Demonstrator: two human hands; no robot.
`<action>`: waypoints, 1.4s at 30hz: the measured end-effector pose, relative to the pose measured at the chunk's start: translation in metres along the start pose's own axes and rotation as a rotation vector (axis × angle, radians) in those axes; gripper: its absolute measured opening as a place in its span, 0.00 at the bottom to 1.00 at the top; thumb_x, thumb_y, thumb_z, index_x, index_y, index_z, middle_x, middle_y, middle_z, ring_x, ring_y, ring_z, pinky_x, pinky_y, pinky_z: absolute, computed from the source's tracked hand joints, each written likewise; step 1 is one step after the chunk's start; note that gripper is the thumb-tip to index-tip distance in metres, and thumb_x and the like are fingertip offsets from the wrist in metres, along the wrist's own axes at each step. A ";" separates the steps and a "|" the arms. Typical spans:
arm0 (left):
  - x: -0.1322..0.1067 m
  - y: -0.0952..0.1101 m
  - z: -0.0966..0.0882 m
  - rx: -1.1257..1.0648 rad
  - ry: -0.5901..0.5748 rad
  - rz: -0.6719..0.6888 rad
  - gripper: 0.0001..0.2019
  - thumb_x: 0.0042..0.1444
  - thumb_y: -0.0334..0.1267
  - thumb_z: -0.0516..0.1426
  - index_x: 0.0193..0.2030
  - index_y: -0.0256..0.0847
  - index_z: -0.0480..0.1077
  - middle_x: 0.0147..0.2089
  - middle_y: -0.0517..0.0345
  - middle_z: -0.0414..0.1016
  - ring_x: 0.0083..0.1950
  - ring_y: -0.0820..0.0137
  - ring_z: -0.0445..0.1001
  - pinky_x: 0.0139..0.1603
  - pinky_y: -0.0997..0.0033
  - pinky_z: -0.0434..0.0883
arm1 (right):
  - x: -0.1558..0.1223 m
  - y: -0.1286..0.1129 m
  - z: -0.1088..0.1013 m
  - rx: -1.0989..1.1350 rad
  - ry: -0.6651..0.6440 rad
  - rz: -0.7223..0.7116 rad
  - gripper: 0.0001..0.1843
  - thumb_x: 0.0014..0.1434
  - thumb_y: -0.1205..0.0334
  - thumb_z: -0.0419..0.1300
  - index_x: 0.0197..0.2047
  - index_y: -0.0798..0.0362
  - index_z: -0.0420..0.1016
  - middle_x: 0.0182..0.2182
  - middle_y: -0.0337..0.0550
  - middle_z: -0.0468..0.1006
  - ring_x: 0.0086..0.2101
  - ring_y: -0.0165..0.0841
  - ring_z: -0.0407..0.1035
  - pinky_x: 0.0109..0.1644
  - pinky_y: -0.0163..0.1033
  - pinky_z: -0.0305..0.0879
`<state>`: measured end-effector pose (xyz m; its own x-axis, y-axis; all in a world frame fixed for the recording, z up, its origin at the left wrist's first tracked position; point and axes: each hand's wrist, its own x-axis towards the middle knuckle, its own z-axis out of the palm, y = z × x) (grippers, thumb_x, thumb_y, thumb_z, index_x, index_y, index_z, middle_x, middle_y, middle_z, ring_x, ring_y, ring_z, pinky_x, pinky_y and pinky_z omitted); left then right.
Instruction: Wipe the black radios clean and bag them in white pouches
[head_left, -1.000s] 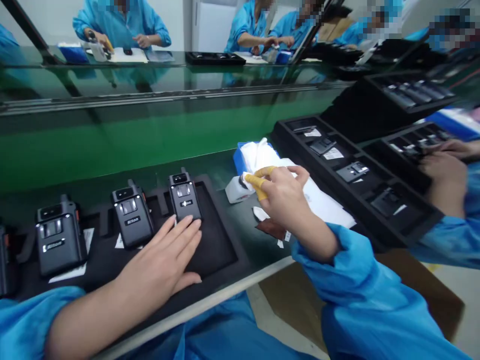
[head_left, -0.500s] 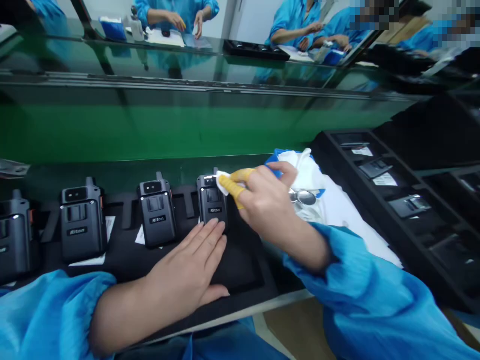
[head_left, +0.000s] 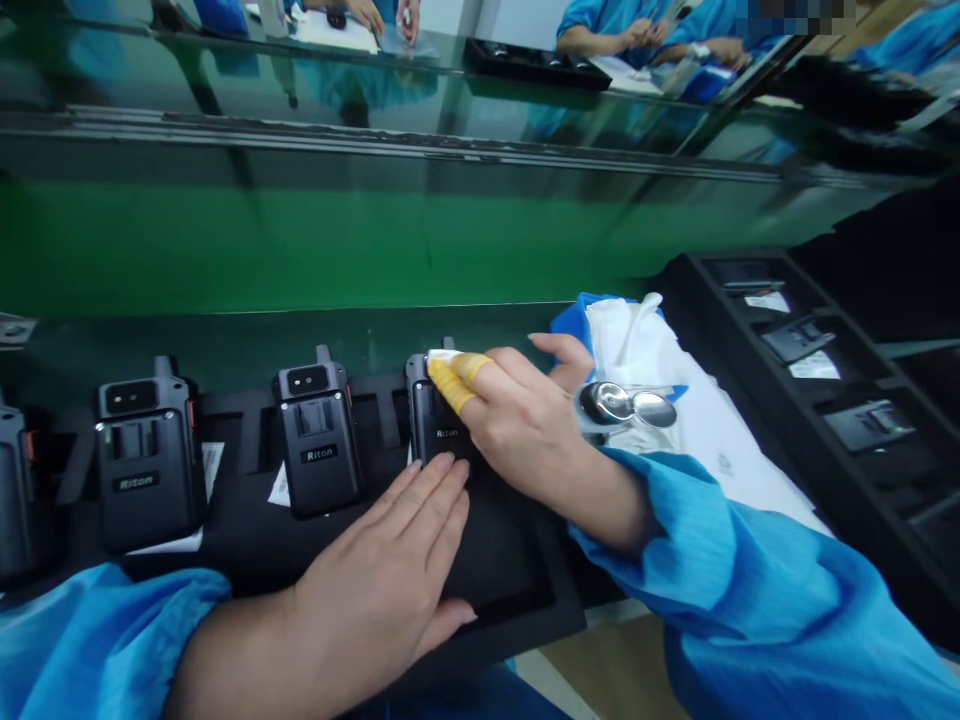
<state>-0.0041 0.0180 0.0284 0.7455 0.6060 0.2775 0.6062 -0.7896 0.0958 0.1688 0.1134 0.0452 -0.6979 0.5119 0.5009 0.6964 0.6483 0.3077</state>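
Step looks like a wipe-down. Right hand [head_left: 525, 425] pinches a white wipe [head_left: 442, 356] between two yellow-cotted fingers [head_left: 450, 380], pressed on the top edge of the third black Riton handset [head_left: 433, 435]. Those fingers are nearly closed on the wipe and hold nothing else. Left hand [head_left: 382, 545] lies flat, fingers spread and holding nothing, tips at the handset's lower edge; contact is hard to tell. Handset sits in a black foam tray [head_left: 517, 610], with another Riton handset [head_left: 319, 440] just to its left. To the right: a shiny steel part [head_left: 626, 405] on a white sheet [head_left: 750, 470], a blue box [head_left: 570, 325] with white cloth, and a black parts tray [head_left: 739, 360]. Next stroke calls for the left hand braced against the handset.
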 end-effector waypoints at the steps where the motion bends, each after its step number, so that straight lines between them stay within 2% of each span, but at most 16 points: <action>1: 0.000 0.000 0.000 -0.007 -0.003 -0.003 0.30 0.60 0.52 0.53 0.58 0.24 0.63 0.63 0.36 0.65 0.65 0.55 0.63 0.63 0.60 0.63 | 0.003 -0.002 0.001 -0.003 0.009 -0.011 0.15 0.60 0.74 0.52 0.26 0.51 0.74 0.28 0.35 0.72 0.37 0.30 0.59 0.56 0.47 0.37; 5: 0.000 0.000 -0.002 -0.011 -0.014 -0.001 0.29 0.61 0.51 0.52 0.59 0.24 0.63 0.64 0.38 0.64 0.66 0.55 0.61 0.63 0.61 0.63 | 0.011 -0.004 0.006 -0.046 0.028 -0.009 0.16 0.60 0.74 0.51 0.26 0.51 0.73 0.29 0.34 0.73 0.36 0.29 0.59 0.55 0.47 0.38; 10: 0.001 0.000 -0.002 -0.004 -0.027 -0.005 0.28 0.61 0.50 0.51 0.59 0.26 0.63 0.64 0.39 0.64 0.67 0.57 0.60 0.64 0.62 0.63 | 0.003 0.003 0.008 -0.058 0.046 0.065 0.20 0.60 0.77 0.48 0.22 0.52 0.70 0.25 0.34 0.71 0.32 0.28 0.58 0.53 0.46 0.41; 14: 0.000 0.000 -0.002 0.006 -0.005 -0.002 0.27 0.61 0.49 0.51 0.57 0.25 0.64 0.62 0.40 0.67 0.65 0.57 0.64 0.62 0.62 0.64 | 0.008 -0.002 0.007 -0.032 0.045 0.036 0.18 0.60 0.76 0.49 0.24 0.51 0.72 0.26 0.33 0.71 0.34 0.27 0.60 0.53 0.46 0.41; 19: 0.000 -0.001 -0.002 -0.013 -0.018 -0.001 0.28 0.61 0.48 0.52 0.59 0.24 0.63 0.64 0.38 0.64 0.67 0.57 0.60 0.64 0.62 0.62 | 0.014 -0.003 0.007 -0.006 0.049 0.035 0.19 0.61 0.76 0.49 0.24 0.52 0.72 0.28 0.33 0.73 0.33 0.27 0.60 0.53 0.47 0.41; 25: 0.001 0.000 -0.003 -0.004 -0.018 -0.005 0.27 0.62 0.47 0.52 0.58 0.25 0.63 0.64 0.39 0.64 0.67 0.57 0.60 0.64 0.63 0.63 | -0.001 0.004 0.005 -0.059 0.033 0.110 0.21 0.59 0.78 0.47 0.22 0.52 0.70 0.23 0.35 0.69 0.30 0.28 0.57 0.51 0.46 0.42; 32: 0.002 0.000 -0.004 -0.032 -0.019 0.001 0.27 0.60 0.46 0.54 0.58 0.24 0.63 0.64 0.37 0.65 0.67 0.56 0.61 0.63 0.62 0.65 | -0.025 0.015 0.010 0.024 -0.069 0.211 0.15 0.57 0.76 0.50 0.25 0.53 0.71 0.26 0.37 0.69 0.33 0.30 0.59 0.50 0.44 0.46; 35: 0.003 0.001 -0.004 -0.012 -0.021 0.000 0.26 0.61 0.46 0.53 0.57 0.24 0.64 0.63 0.37 0.65 0.66 0.56 0.62 0.62 0.62 0.66 | -0.020 0.016 0.005 0.004 -0.017 0.260 0.16 0.59 0.74 0.49 0.26 0.52 0.73 0.27 0.38 0.71 0.32 0.29 0.60 0.50 0.45 0.46; 38: 0.002 0.002 -0.003 -0.003 -0.017 -0.005 0.26 0.61 0.46 0.52 0.57 0.24 0.64 0.63 0.38 0.66 0.65 0.56 0.63 0.62 0.62 0.66 | -0.007 0.010 0.000 0.019 0.087 0.130 0.17 0.62 0.72 0.49 0.30 0.51 0.75 0.29 0.37 0.73 0.35 0.29 0.61 0.53 0.46 0.43; 40: 0.001 0.002 -0.003 -0.008 -0.023 -0.008 0.26 0.62 0.46 0.52 0.58 0.24 0.63 0.63 0.38 0.66 0.66 0.56 0.62 0.62 0.62 0.65 | 0.001 0.006 -0.002 0.040 0.082 -0.005 0.16 0.63 0.73 0.49 0.33 0.50 0.76 0.30 0.35 0.73 0.36 0.28 0.61 0.54 0.46 0.41; 42: 0.001 0.001 -0.003 -0.016 -0.029 -0.012 0.27 0.61 0.46 0.53 0.59 0.24 0.63 0.64 0.38 0.65 0.66 0.56 0.61 0.63 0.62 0.64 | 0.006 0.006 -0.001 0.045 0.039 -0.080 0.17 0.63 0.74 0.48 0.31 0.50 0.75 0.28 0.34 0.72 0.36 0.28 0.60 0.55 0.47 0.39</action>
<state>-0.0035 0.0169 0.0311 0.7463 0.6175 0.2484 0.6104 -0.7838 0.1145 0.1689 0.1192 0.0509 -0.7431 0.4359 0.5077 0.6301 0.7112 0.3116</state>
